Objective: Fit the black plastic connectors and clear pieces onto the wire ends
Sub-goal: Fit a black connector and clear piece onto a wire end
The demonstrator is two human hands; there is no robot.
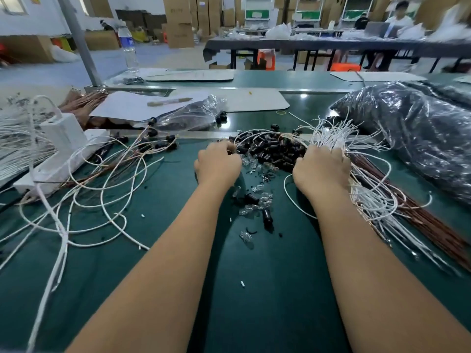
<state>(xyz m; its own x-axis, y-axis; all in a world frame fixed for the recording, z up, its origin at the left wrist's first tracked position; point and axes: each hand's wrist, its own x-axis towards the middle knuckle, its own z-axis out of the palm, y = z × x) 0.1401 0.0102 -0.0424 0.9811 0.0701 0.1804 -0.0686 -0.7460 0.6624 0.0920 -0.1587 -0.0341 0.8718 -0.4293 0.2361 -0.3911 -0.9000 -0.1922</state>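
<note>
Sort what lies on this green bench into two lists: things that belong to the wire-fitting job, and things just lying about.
Belongs to the job:
black connectors
clear pieces
wire bundle
finished wires with connectors
left hand
right hand

Lying about:
water bottle
white power strip
pen
rubber band

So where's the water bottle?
In the head view the water bottle stands far back on the left, at the table's far edge, just right of the slanted grey pole and well beyond both hands.
</note>
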